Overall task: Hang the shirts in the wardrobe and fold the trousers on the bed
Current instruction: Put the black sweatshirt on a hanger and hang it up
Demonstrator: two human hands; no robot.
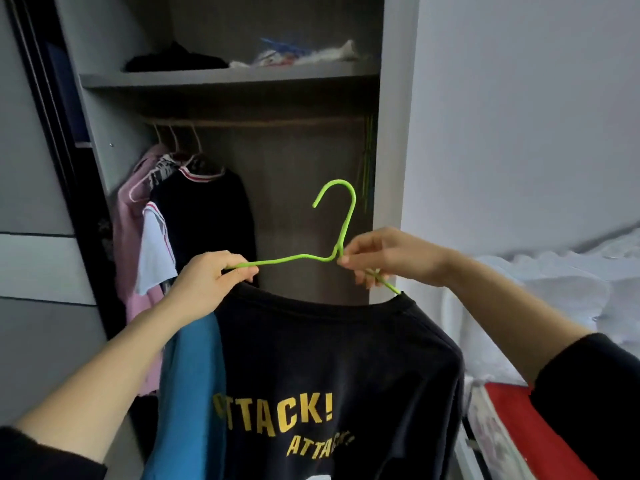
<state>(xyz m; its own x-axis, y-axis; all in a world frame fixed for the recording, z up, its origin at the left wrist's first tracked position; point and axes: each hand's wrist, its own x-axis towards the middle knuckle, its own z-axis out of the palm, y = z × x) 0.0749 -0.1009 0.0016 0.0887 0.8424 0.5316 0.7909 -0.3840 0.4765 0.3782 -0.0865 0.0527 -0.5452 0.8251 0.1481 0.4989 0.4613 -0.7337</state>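
1. The left hand [211,277], centre-left of the frame, is curled round the left arm of a green wire hanger [294,258]. The right hand [377,259], centre-right, pinches the same hanger at its neck, where the stem meets the arms. The two hands are apart, both clamped on the hanger.
2. A black shirt [329,358] with yellow lettering hangs from the hanger and fills the lower middle of the frame. Its right shoulder is seated on the wire. The left shoulder is hidden behind the left hand, beside a blue fabric [190,375] that may be another garment; I cannot tell.
3. The hook [349,216] rises just above the right hand, which is the nearer hand, and opens towards the left.
4. The wardrobe rail [277,122] lies above and beyond the hook, in the upper middle. Hung clothes [204,209] crowd its left end, and the stretch above the hook looks free.
5. The hanger's long axis runs left to right, roughly along the rail. The lift will probably need a turn so that the hook crosses the rail.
6. The bed [554,289] lies at the right edge.
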